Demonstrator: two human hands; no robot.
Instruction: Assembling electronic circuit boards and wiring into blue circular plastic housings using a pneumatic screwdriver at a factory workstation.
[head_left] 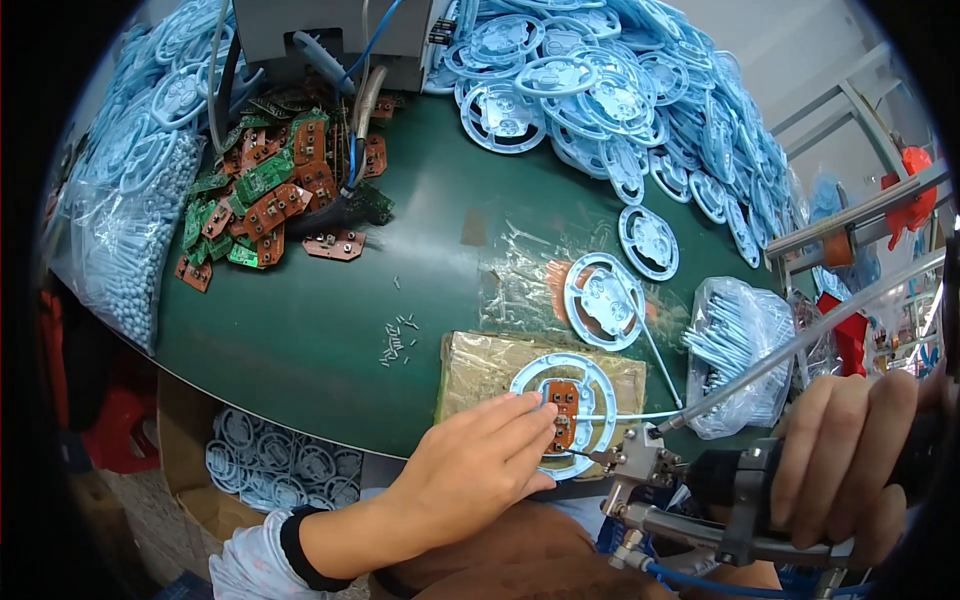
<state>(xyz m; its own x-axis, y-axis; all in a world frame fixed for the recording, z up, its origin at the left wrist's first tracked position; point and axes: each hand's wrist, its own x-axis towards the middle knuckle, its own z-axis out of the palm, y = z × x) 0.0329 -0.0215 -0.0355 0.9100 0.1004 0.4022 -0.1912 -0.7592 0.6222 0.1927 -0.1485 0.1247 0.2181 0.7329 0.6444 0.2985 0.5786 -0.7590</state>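
A round light-blue plastic housing (607, 398) lies on a tape-covered brown block (480, 365) near the table's front edge. In its middle sits an orange-brown circuit board (565, 420) with small dark buttons. My left hand (485, 445) holds the housing down, fingers together at the board's left edge and thumb by the ring's lower rim. From the right, my right hand (850, 460) grips a black power screwdriver (715, 475) with a metal screw-feeding head (640, 458). Its thin tip reaches the lower part of the board. A pale blue stick (640, 416) extends rightward from the housing.
Circuit boards (265, 200) are heaped at the left. Blue housings (620, 90) pile high at the back. Loose screws (395, 340) lie left of the block. Two bags hold blue sticks (740, 340) and round-tipped sticks (130, 240). Another housing (603, 300) lies behind the block.
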